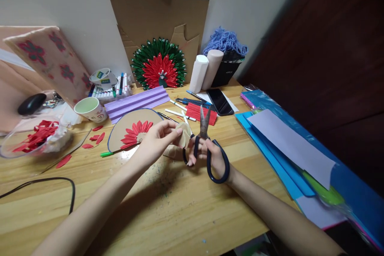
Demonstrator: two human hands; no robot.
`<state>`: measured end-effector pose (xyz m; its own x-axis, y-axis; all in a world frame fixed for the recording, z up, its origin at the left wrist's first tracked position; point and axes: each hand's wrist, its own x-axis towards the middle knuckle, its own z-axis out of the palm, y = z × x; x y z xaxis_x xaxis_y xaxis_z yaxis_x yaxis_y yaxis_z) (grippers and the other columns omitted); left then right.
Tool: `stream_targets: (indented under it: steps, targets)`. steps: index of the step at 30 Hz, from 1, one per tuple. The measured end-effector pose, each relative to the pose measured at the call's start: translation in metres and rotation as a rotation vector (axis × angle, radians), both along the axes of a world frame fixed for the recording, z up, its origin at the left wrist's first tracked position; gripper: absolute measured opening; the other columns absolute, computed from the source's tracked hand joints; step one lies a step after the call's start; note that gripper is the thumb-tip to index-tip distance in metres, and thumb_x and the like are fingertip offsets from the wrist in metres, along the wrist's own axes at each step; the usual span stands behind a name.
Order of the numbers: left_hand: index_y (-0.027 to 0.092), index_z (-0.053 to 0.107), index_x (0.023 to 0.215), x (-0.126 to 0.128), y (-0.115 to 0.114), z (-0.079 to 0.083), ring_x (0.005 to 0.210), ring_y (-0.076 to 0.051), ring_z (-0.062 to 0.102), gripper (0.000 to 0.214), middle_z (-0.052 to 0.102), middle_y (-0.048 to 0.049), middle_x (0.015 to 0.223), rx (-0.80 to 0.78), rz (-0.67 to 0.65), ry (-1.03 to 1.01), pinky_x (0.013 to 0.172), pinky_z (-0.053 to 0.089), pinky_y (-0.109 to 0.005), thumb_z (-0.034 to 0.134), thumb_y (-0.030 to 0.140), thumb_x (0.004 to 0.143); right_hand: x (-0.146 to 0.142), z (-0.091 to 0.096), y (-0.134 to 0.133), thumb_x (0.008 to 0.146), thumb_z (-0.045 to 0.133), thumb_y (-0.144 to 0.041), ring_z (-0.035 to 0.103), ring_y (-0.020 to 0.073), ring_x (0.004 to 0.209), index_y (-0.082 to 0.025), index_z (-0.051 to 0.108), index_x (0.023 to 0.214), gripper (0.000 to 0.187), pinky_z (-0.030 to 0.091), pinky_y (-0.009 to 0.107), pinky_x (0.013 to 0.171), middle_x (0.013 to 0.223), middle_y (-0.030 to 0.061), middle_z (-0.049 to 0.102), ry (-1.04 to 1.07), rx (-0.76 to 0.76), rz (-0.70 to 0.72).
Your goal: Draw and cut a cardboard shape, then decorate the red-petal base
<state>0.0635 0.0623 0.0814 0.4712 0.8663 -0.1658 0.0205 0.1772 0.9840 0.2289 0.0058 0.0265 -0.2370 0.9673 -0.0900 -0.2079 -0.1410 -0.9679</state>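
My right hand (214, 156) has its fingers through the dark blue handles of a pair of scissors (204, 126), whose blades point up and stand slightly apart. Between the thumb and fingers of my left hand (162, 138) is a small piece of clear tape or film (183, 135), just left of the scissors; its exact kind is hard to make out. Behind my left hand lies a rounded cardboard piece (120, 126) with a blue edge. A fan of red petals (133, 134) is fixed on it, partly hidden by my hand.
A peacock craft (162, 66) leans on cardboard at the wall. Around the table are a paper cup (90, 109), a bowl of red scraps (37, 138), loose red petals (96, 138), purple folded paper (138, 102), a phone (220, 102), white pens (180, 115) and blue sheets (270, 152) at right.
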Motion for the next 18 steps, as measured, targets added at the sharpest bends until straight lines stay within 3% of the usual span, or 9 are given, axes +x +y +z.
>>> stream_targets:
  steps: [3, 7, 18]
  targets:
    - [0.016, 0.055, 0.079, 0.000, 0.000, -0.001, 0.059, -0.010, 0.056, 0.023, 0.059, 0.0027, 0.064, 0.044, 0.089, 0.018, 0.059, 0.044, -0.022, 0.066, 0.036, 0.075, -0.004, -0.005, -0.007, 0.074, 0.029, -0.080, 0.056, 0.0146, 0.054, -0.016, 0.053, 0.085, 0.069, 0.045, 0.028, 0.057, 0.057, 0.0003, 0.054, -0.005, -0.027, 0.143]
    - [0.016, 0.054, 0.078, -0.001, 0.001, -0.005, 0.060, -0.009, 0.054, 0.025, 0.057, 0.0029, 0.066, 0.032, 0.181, 0.012, 0.058, 0.042, -0.022, 0.066, 0.038, 0.073, -0.009, -0.009, -0.015, 0.066, 0.028, -0.087, 0.051, 0.0132, 0.052, -0.017, 0.050, 0.085, 0.076, 0.044, 0.027, 0.054, 0.057, -0.0011, 0.050, -0.056, 0.014, 0.221]
    - [0.015, 0.056, 0.076, -0.002, 0.003, -0.010, 0.060, -0.009, 0.053, 0.026, 0.058, 0.0020, 0.065, 0.045, 0.185, 0.029, 0.057, 0.040, -0.022, 0.066, 0.039, 0.074, -0.008, -0.009, -0.016, 0.061, 0.028, -0.089, 0.045, 0.0102, 0.045, -0.019, 0.044, 0.077, 0.074, 0.040, 0.024, 0.048, 0.052, -0.0047, 0.044, -0.097, 0.034, 0.223]
